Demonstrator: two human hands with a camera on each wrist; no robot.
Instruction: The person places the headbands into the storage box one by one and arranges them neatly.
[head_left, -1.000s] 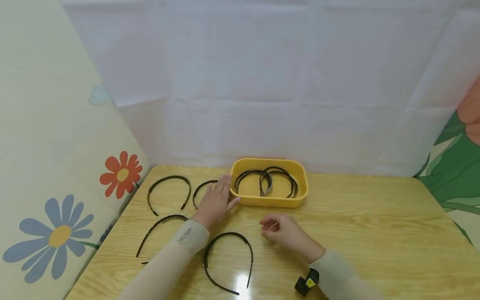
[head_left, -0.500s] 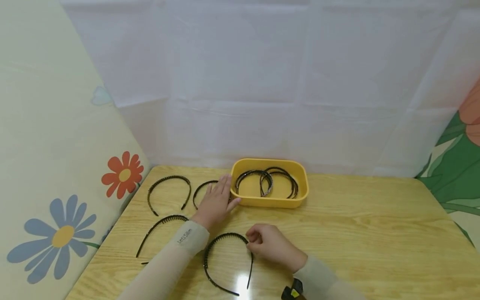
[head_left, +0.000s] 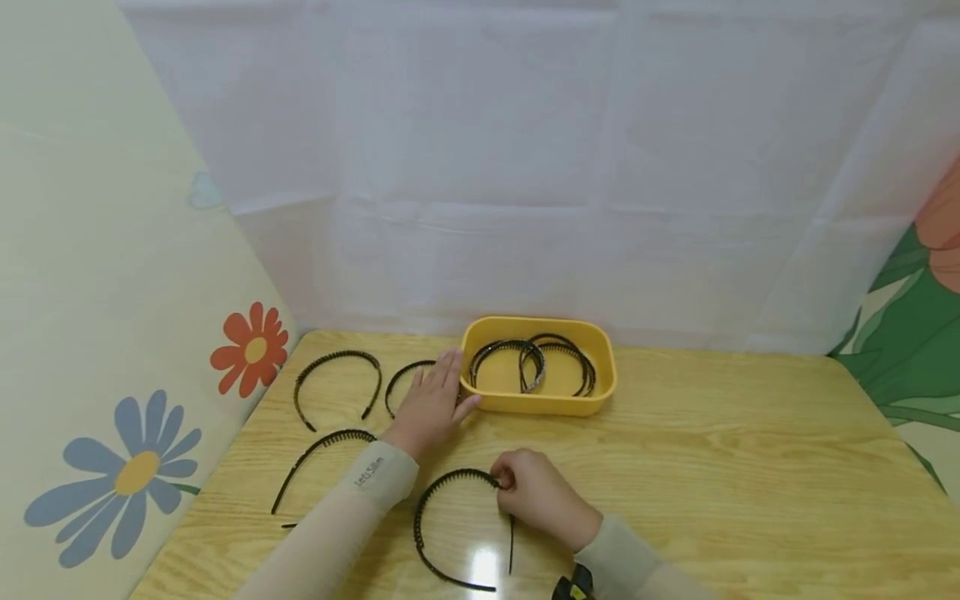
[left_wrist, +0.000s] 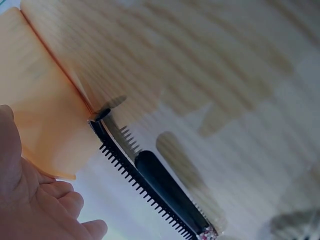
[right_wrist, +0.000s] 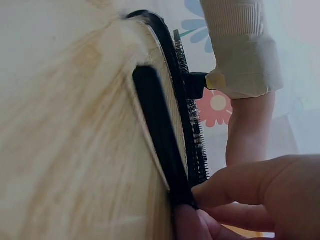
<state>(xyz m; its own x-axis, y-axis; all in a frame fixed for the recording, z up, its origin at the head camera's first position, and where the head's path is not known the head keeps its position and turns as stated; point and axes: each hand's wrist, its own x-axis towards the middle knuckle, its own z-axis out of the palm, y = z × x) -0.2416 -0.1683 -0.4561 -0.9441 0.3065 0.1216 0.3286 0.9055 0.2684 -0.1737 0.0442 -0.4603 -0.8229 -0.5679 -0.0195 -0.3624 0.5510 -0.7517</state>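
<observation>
In the head view my right hand pinches the upper right side of a black toothed headband low in the middle of the table. The right wrist view shows thumb and fingers closed on that band. My left hand lies with straight fingers against the left wall of a yellow bin. Inside the bin are several black headbands, overlapping. Partly hidden behind the left hand lies another headband; the left wrist view shows its teeth and a flat black end.
Two more black headbands lie at the left of the wooden table: one farther back, one nearer and partly covered by the left sleeve. A white sheet hangs behind the table.
My right hand has moved left to the front headband and now pinches it. That headband has shifted slightly to the right. The left hand and bin stay where they were.
</observation>
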